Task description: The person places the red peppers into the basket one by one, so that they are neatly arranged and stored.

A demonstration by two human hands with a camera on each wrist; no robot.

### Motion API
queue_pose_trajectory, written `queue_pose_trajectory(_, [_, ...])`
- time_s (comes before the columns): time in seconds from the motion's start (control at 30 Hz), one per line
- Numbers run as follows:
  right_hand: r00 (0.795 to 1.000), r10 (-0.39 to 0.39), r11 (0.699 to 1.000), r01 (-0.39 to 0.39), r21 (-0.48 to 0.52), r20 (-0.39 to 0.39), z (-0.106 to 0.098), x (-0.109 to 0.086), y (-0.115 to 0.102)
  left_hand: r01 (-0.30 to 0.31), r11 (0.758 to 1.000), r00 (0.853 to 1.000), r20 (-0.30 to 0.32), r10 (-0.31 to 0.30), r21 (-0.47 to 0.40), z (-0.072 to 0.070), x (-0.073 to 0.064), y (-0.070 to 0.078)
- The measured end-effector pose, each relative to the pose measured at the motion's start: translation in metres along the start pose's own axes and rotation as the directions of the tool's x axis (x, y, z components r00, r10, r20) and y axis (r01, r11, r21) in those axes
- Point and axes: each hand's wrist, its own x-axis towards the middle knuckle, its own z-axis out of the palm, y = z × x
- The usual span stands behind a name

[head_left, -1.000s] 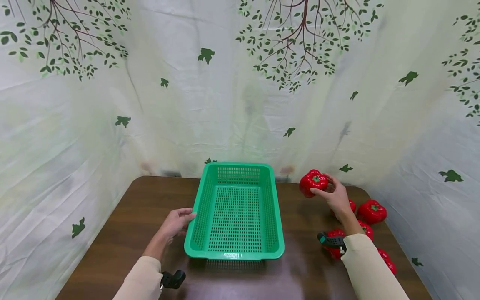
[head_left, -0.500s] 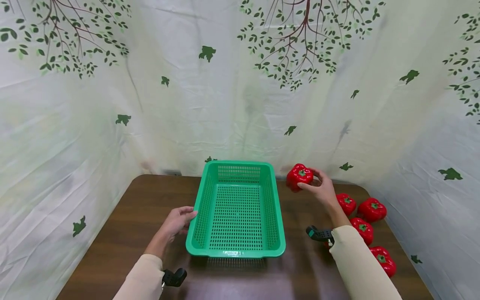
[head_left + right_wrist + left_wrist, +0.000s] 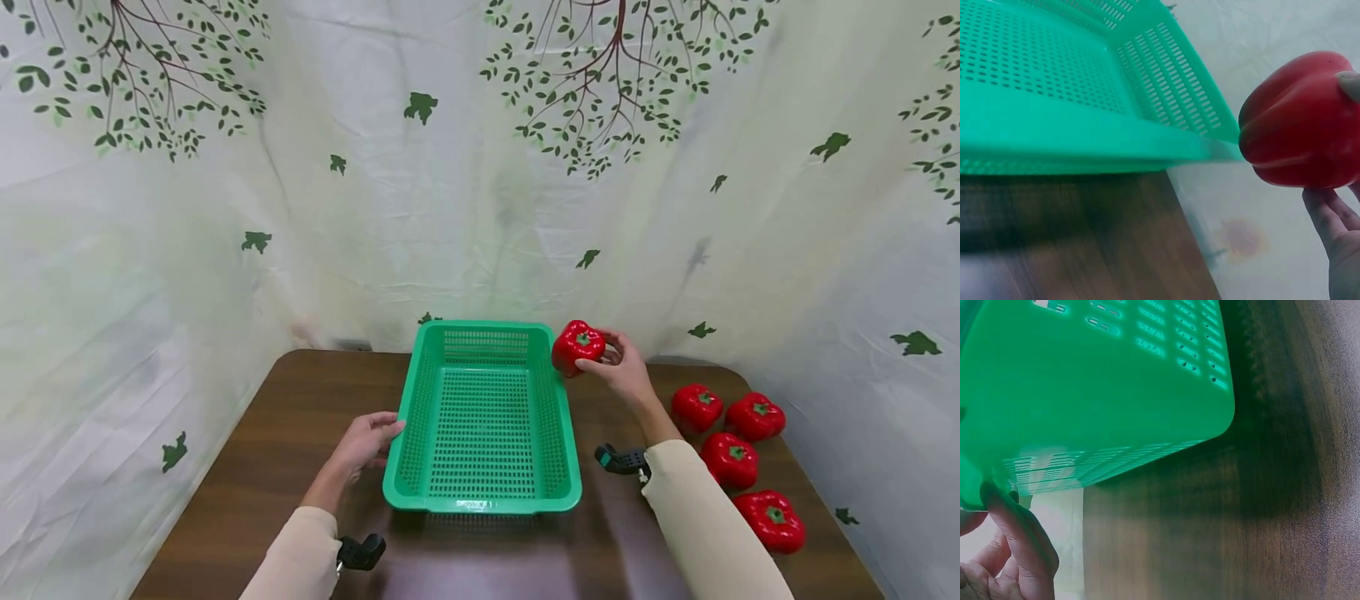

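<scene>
The right hand point(image 3: 624, 372) grips a pepper point(image 3: 577, 347) (glossy) that could slip on bumping the basket point(image 3: 482, 506) the left hand point(image 3: 367, 442) pinches.

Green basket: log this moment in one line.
left hand: grips green basket, left rim | right hand: holds red pepper at basket's far right corner | four other peppers: on table

Smooth, glossy plastic is seen in the green rectangular perforated basket point(image 3: 482, 506), and slick, shiny skin in the red lobed bell peppers point(image 3: 573, 350). A soft sheen is shown by the dark brown wood-grained tabletop point(image 3: 300, 408). The pale leaf-printed cloth backdrop point(image 3: 465, 208) is creased; the cream fabric sleeves point(image 3: 708, 517) are matt.
</scene>
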Motion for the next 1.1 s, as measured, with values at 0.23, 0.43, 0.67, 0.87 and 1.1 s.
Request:
queue_pose_trajectory(0.23, [0.999,-0.028,0.999,0.028,0.024,0.031,0.023,0.005,0.0,0.012,1.0,1.0,-0.02,-0.012,-0.003,-0.002,-0.001,-0.004])
queue_pose_trajectory(0.43, [0.997,-0.04,0.999,0.037,0.039,0.059,0.038,0.01,0.001,0.014,1.0,1.0,-0.013,-0.014,-0.016,-0.001,-0.001,-0.003])
queue_pose_trajectory(0.67, [0.995,-0.046,0.998,0.043,0.047,0.084,0.056,0.017,0.008,0.014,1.0,1.0,-0.014,-0.014,-0.01,-0.002,-0.002,-0.002])
queue_pose_trajectory(0.87, [0.994,-0.015,0.998,0.008,0.069,0.104,0.071,0.021,0.009,0.018,1.0,1.0,-0.005,-0.018,0.002,-0.005,-0.003,-0.003])
queue_pose_trajectory(1.1, [0.993,-0.014,0.996,0.003,0.092,0.113,0.081,0.031,0.011,0.021,1.0,1.0,0.009,-0.021,0.008,-0.001,0.0,-0.001])
